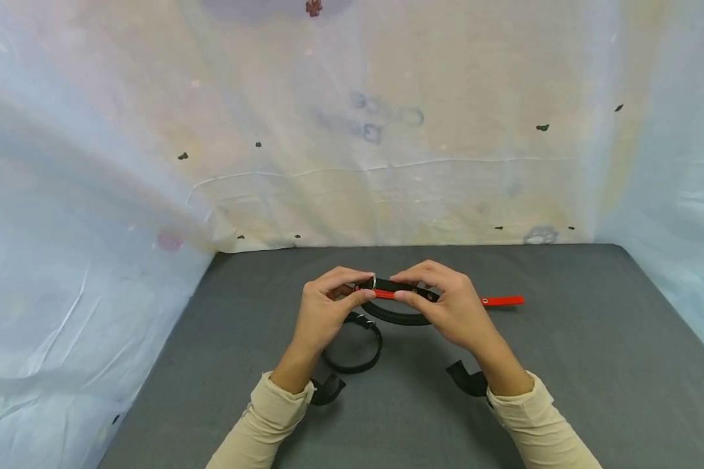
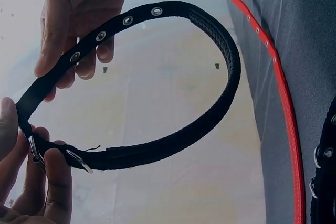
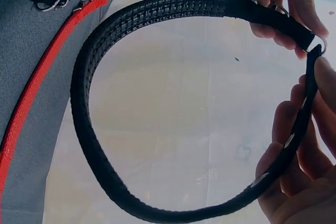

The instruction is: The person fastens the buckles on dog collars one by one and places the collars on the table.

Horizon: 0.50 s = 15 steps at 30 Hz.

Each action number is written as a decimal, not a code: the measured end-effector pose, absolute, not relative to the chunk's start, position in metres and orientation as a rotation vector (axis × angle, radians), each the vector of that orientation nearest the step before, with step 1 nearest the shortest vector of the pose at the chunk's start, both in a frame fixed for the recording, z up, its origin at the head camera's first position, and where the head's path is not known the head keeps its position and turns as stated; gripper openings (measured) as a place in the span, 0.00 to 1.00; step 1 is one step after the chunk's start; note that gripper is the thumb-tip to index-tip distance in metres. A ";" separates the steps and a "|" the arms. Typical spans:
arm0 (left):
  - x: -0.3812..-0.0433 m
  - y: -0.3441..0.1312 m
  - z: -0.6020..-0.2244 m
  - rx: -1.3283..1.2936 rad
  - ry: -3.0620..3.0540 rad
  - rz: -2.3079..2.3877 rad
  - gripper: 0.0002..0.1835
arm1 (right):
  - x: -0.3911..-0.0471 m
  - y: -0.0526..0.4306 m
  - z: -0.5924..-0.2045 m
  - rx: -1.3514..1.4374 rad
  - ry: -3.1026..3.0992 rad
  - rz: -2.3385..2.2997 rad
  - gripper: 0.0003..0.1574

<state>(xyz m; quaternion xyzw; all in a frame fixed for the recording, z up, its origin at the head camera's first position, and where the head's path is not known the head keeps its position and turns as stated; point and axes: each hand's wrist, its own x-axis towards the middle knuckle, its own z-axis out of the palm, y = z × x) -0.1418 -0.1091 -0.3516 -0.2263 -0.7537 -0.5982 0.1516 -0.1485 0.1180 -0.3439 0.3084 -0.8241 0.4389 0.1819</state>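
Held up above the table is a black collar (image 2: 173, 142) with metal eyelets along one end, bent into a wide loop. My left hand (image 1: 324, 306) pinches its buckle end, where a metal buckle (image 2: 35, 150) and a D-ring (image 2: 79, 161) show. The eyelet end is gripped between the thumb and fingers of my right hand (image 1: 446, 303). Its tip meets the buckle; whether it passes through, I cannot tell. Behind the hands a red collar (image 1: 503, 301) lies stretched out, partly hidden in the head view.
A smaller black collar (image 1: 354, 369), buckled in a ring, lies on the grey table (image 1: 240, 326) near my left wrist. Dark strap ends (image 1: 327, 391) hang at both wrists. Pale printed sheeting (image 1: 387, 195) encloses the table at the back and sides.
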 end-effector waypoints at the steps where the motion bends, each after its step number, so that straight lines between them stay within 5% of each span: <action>1: -0.142 -0.109 -0.352 -0.652 -2.166 -1.714 0.15 | -0.149 0.118 -0.344 0.874 -2.327 1.240 0.18; 15: -0.143 -0.106 -0.354 -0.702 -2.125 -1.800 0.15 | -0.149 0.115 -0.346 0.909 -2.306 1.248 0.20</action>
